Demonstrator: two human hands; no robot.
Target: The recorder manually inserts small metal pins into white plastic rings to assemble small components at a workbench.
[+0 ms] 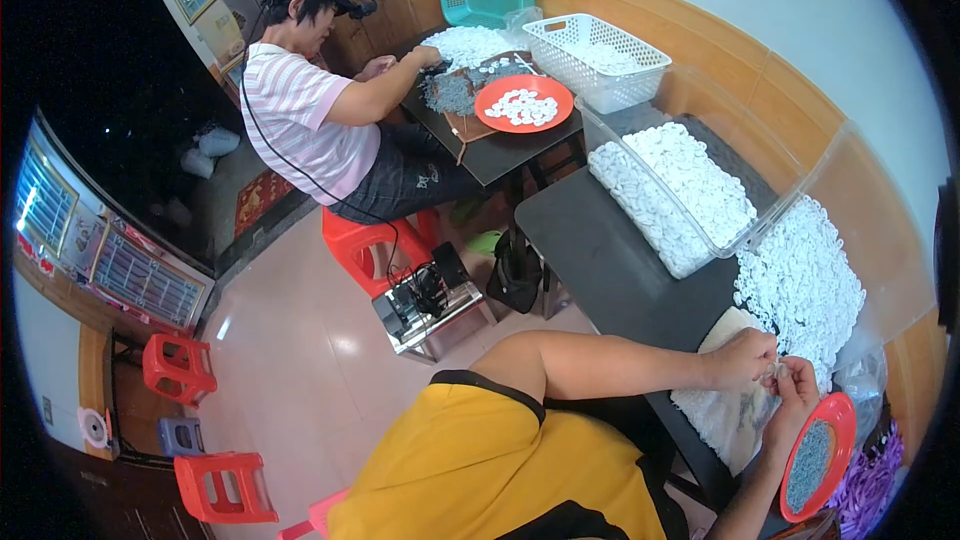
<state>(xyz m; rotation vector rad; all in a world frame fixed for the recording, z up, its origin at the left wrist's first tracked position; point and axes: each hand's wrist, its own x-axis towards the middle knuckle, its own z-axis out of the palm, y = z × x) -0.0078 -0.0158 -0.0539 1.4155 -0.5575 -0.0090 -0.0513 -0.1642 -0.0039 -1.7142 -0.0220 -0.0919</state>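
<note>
My left hand [745, 358] and my right hand [793, 402] meet over the near end of the dark table, fingertips pinched together. A small pale piece [775, 370] shows between them, too small to make out well. Beneath my hands lies a cream fluffy cloth [712, 415]. Just beyond my fingers spreads a heap of small white plastic pieces [800, 275]. Close beside my right forearm, a red plate [845, 430] holds many tiny grey-blue parts [810, 465].
A clear bin [690, 260] full of white pieces stands on the table [590, 240]. At another table, a person [315, 100] handles small parts near a red plate [483, 97], a white basket [640, 83] and a green basket [455, 0]. Red stools [222, 485] stand on the floor.
</note>
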